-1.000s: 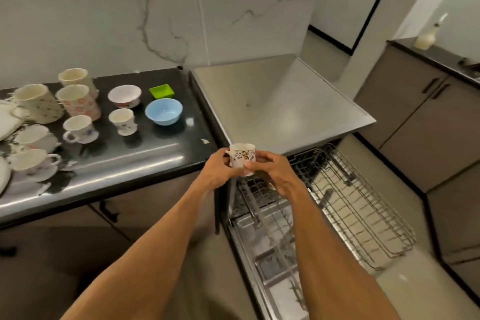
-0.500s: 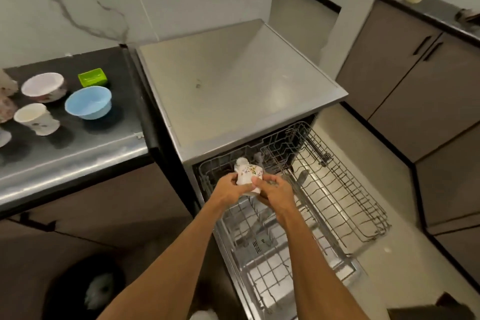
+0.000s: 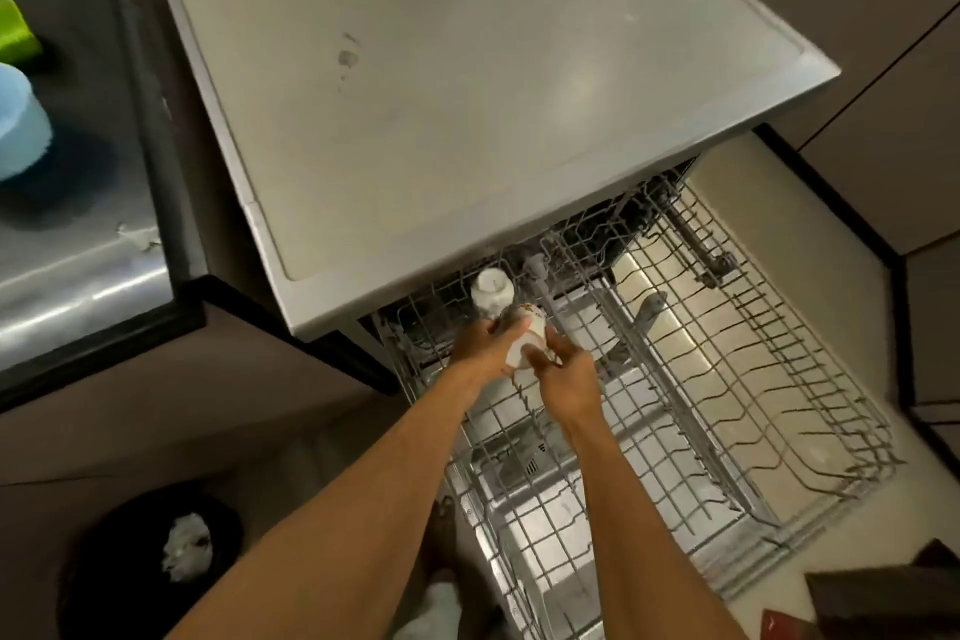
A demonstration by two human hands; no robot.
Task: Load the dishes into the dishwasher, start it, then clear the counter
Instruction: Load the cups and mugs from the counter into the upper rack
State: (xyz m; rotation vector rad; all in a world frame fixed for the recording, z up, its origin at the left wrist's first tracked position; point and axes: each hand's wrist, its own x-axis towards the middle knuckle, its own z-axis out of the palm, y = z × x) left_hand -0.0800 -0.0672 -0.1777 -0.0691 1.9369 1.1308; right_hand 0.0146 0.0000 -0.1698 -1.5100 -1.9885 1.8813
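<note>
A small white floral cup (image 3: 527, 334) is held upside down and tilted between my left hand (image 3: 480, 343) and my right hand (image 3: 563, 377), just over the back left corner of the pulled-out wire rack (image 3: 727, 379) of the dishwasher (image 3: 467, 94). Right behind it another white cup (image 3: 491, 294) stands upside down in the rack. The rest of the rack holds no dishes. On the black counter (image 3: 104, 203) at the left edge I see part of a blue bowl (image 3: 18, 120) and a green dish (image 3: 13, 29).
The dishwasher's grey top juts out over the rack's rear. A dark bin (image 3: 150, 566) with crumpled white paper stands on the floor at lower left. Brown cabinet fronts (image 3: 893, 94) line the right side. A dark object (image 3: 883, 598) shows at the bottom right corner.
Both hands carried the cup from counter height down over the rack and tipped it upside down. My view has swung down and right, so most counter dishes left the frame.
</note>
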